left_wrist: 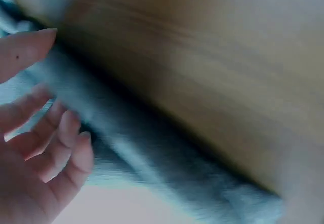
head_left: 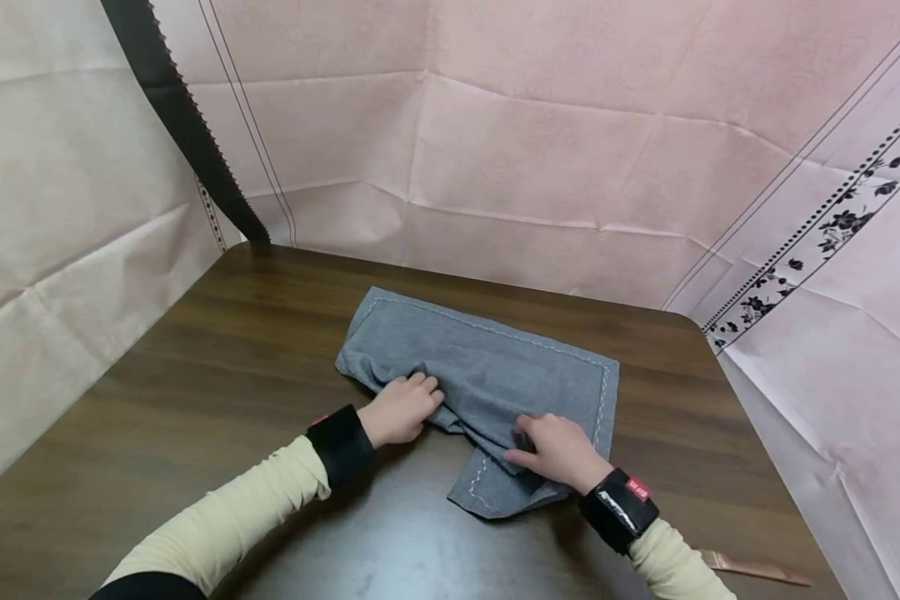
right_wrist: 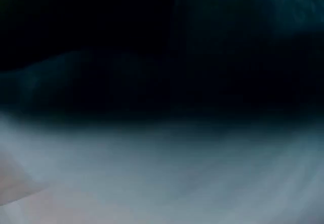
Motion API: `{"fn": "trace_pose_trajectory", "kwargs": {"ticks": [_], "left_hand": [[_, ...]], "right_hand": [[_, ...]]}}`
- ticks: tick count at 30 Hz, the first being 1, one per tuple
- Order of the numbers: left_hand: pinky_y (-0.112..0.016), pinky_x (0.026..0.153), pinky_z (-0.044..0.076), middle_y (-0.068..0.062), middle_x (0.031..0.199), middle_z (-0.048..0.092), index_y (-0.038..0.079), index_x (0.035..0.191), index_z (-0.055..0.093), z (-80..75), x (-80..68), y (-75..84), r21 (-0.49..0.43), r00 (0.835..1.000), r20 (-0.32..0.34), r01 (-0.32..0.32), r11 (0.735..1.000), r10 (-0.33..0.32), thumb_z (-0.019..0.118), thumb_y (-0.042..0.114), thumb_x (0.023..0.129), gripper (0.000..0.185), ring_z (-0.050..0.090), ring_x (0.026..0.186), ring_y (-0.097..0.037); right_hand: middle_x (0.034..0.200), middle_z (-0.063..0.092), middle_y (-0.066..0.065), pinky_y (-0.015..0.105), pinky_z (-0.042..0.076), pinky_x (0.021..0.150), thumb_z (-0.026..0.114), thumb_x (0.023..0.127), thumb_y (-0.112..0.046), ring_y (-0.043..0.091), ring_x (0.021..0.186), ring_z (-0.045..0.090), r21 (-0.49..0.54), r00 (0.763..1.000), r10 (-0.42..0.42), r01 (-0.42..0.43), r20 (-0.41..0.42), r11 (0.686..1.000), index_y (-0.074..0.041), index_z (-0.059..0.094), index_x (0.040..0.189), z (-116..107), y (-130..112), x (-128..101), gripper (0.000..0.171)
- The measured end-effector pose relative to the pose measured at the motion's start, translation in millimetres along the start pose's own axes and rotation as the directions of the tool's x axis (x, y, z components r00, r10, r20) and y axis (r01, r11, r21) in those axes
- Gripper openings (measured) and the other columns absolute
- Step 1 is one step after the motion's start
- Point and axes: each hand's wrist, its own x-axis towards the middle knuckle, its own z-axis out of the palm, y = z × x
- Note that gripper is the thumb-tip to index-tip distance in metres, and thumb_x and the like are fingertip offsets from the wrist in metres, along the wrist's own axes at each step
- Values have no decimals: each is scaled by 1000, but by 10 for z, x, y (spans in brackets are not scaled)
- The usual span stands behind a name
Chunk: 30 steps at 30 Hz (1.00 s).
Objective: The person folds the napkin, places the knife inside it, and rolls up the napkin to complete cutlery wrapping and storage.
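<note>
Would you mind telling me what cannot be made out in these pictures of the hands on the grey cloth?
- Right wrist view: dark and blurred; only the grey cloth shows, so the right hand grip is unreadable there.
- Head view: right hand fingertips are hidden in a fold.
- Left wrist view: motion blur hides where the left hand meets the cloth.
- Head view: the brown object by the table edge cannot be identified.

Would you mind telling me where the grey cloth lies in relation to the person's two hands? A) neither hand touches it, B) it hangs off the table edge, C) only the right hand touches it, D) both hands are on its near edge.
D: in the head view the left hand and the right hand both grip bunched folds along the near edge of the grey cloth, which lies on the wooden table.
</note>
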Motion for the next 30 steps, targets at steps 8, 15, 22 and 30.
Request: {"fn": "trace_pose_trajectory", "kwargs": {"ticks": [8,15,22,30], "left_hand": [[-30,54,44,-4,68,56,9,79,60,-75,95,-179,-210,999,24,42,977,-38,55,-1,83,12,57,66,-19],[-28,59,45,-10,89,64,5,101,61,-259,130,-322,-363,987,65,163,917,-149,49,-5,85,23,59,74,-20],[-25,53,41,-13,89,63,2,101,60,-304,122,-430,-408,980,46,196,892,-195,45,-6,85,23,54,64,-16],[-25,55,39,-10,89,63,4,104,59,-336,171,-461,-494,981,25,181,850,-194,41,-2,90,24,48,59,-11]], "right_hand": [[73,53,-4,27,43,51,71,76,-19,13,63,54,-177,972,-220,231,77,957,-15,62,78,232,-364,176,9],[71,46,-7,23,38,53,71,74,-12,11,67,48,-154,931,-339,358,139,921,-19,63,68,175,-329,89,12],[74,47,-12,22,30,64,66,74,-7,4,72,36,150,874,-448,426,187,893,-22,57,67,-111,-259,-216,19],[54,33,-14,10,23,43,58,87,-13,-9,46,25,431,888,-361,217,285,876,-17,47,71,-289,-86,-385,20]]}}
